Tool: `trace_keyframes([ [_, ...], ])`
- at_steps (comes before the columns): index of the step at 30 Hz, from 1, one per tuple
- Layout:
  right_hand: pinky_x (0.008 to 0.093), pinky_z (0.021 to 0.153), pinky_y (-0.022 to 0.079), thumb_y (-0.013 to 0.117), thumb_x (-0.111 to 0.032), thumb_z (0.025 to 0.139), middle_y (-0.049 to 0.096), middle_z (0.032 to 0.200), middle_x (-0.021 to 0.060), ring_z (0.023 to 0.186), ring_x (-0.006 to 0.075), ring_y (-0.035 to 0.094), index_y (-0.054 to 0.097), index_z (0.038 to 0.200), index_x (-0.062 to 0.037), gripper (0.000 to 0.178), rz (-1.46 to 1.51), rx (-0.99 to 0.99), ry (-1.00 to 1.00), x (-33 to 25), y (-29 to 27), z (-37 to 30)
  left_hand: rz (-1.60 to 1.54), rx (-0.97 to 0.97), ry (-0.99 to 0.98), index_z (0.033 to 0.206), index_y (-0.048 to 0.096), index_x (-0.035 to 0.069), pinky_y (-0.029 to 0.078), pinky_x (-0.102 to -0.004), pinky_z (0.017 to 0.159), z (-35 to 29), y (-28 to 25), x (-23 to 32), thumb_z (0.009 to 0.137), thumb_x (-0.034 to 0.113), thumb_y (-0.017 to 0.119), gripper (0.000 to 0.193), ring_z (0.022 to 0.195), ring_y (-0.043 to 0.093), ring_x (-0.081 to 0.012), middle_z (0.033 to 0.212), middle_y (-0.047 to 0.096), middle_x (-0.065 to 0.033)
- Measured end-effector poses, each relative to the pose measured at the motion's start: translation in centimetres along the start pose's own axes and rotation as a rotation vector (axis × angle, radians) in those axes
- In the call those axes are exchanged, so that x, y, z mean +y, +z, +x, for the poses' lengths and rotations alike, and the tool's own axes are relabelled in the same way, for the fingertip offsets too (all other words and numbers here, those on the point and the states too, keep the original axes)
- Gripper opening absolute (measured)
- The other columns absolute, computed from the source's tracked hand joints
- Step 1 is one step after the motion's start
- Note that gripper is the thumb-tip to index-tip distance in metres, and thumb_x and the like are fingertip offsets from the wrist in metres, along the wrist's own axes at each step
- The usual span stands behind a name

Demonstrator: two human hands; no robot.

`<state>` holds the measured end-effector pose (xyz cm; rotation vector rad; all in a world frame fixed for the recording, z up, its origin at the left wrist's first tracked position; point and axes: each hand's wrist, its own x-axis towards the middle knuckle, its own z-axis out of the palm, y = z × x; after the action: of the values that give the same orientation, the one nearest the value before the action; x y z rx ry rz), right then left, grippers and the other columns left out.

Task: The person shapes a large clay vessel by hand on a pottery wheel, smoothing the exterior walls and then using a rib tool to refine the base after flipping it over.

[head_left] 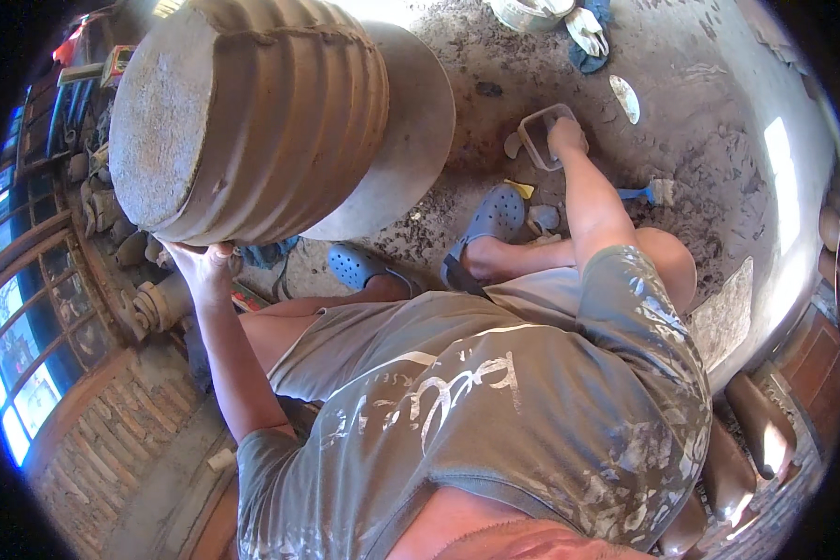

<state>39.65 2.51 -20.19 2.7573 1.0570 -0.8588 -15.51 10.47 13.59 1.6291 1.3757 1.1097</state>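
A large ridged clay pot (294, 121) fills the upper left, with its flat grey end (159, 126) facing left. Beyond its right side shows a round grey disc (415, 131). My left hand (205, 266) grips the near lower edge of the pot; the thumb shows, while most fingers are hidden by the clay. Farther off on the right, my right hand (567, 140) dips into a small rectangular plastic tub (539, 154) on the floor. Its fingers are curled together, and what they hold is too hidden to name.
A blue-handled brush (658, 192) lies right of my right forearm, near clumps of clay (719, 205). A yellow scraper-like piece (521, 189) is beside my blue clog (497, 219). At the far edge stand a pale bucket (530, 11) and a cloth (588, 33). Windows (28, 373) line the left.
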Motion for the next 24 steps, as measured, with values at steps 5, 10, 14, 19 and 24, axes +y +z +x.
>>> trace_keyframes([
  [5,0.0502,0.104,0.055,0.064,-0.023,0.097,0.072,0.127,0.0285,0.123,0.0424,0.069,0.075,0.122,-0.0004,0.036,-0.056,-0.111,-0.154,0.2,-0.1,2.0,0.004,-0.163,-0.045,0.158,0.026,-0.004,0.036,-0.0480,0.123,0.8,-3.8,-3.5,0.052,0.073,0.098,0.149,0.146,0.044,-0.0309,0.156,0.044,-0.0187],
  [10,0.0511,0.097,0.057,0.061,-0.019,0.091,0.075,0.116,0.0257,0.112,0.0414,0.072,0.081,0.109,-0.0046,0.031,-0.700,-0.173,-0.793,4.3,-2.5,7.1,-0.270,-0.350,0.008,0.166,0.018,-0.004,0.031,-0.0457,0.127,6.2,-2.8,-0.9,0.052,0.057,0.104,0.155,0.152,0.039,-0.0306,0.165,0.038,-0.0216],
  [14,0.0436,0.081,0.056,0.062,-0.013,0.090,0.075,0.091,0.0134,0.087,0.0292,0.071,0.076,0.096,-0.0017,0.019,0.165,-0.261,-0.530,-1.3,-13.0,6.0,-0.218,-0.297,0.136,0.173,0.006,0.008,0.013,-0.0546,0.133,7.2,-4.8,-1.9,0.051,0.054,0.104,0.163,0.166,0.009,-0.0331,0.179,0.011,-0.0195],
  [19,0.0396,0.092,0.053,0.061,-0.013,0.097,0.072,0.111,0.0108,0.101,0.0231,0.068,0.070,0.122,0.0026,0.031,0.954,-0.145,-0.619,-12.7,-29.5,-4.0,-0.346,-0.084,0.165,0.171,0.012,0.003,0.008,-0.0547,0.133,5.1,-3.5,-1.8,0.074,0.055,0.090,0.134,0.165,0.009,-0.0392,0.178,0.012,-0.0233],
  [24,0.0378,0.103,0.054,0.062,-0.017,0.102,0.074,0.129,0.0126,0.115,0.0231,0.070,0.069,0.137,-0.0019,0.039,0.559,0.191,-1.227,-30.4,-35.7,-25.9,0.195,0.084,0.277,0.168,0.008,-0.007,0.012,-0.0538,0.133,1.3,1.6,2.2,0.077,0.067,0.084,0.140,0.164,0.008,-0.0422,0.175,0.008,-0.0330],
])
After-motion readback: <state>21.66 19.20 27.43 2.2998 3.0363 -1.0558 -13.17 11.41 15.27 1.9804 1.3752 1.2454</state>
